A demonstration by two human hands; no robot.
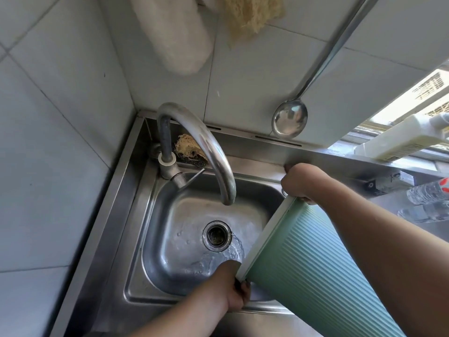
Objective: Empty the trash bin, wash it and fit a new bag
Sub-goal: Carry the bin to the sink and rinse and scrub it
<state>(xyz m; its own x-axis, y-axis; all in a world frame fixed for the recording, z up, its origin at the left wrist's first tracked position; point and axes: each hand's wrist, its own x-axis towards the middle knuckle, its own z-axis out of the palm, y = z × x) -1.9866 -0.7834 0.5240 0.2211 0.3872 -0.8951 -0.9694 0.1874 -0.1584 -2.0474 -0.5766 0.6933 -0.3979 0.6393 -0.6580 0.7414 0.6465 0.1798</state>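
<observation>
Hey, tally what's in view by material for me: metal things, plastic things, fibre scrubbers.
Metal: 3, steel sink, curved tap, hanging ladle
Plastic: 2, ribbed green bin, white bottle
Fibre scrubbers: 2
Total: 7

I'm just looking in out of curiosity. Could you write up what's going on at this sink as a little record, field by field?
Place: steel sink in a tiled corner
Main object: green ribbed trash bin, tipped with its mouth toward the basin
Left hand: grips the bin's near rim
Right hand: grips the bin's far rim
Water: pours from the bin and runs toward the drain
Faucet: no water seen running from it
On the wall: metal ladle hanging
Stage: rinse water being emptied; no new bag visible
</observation>
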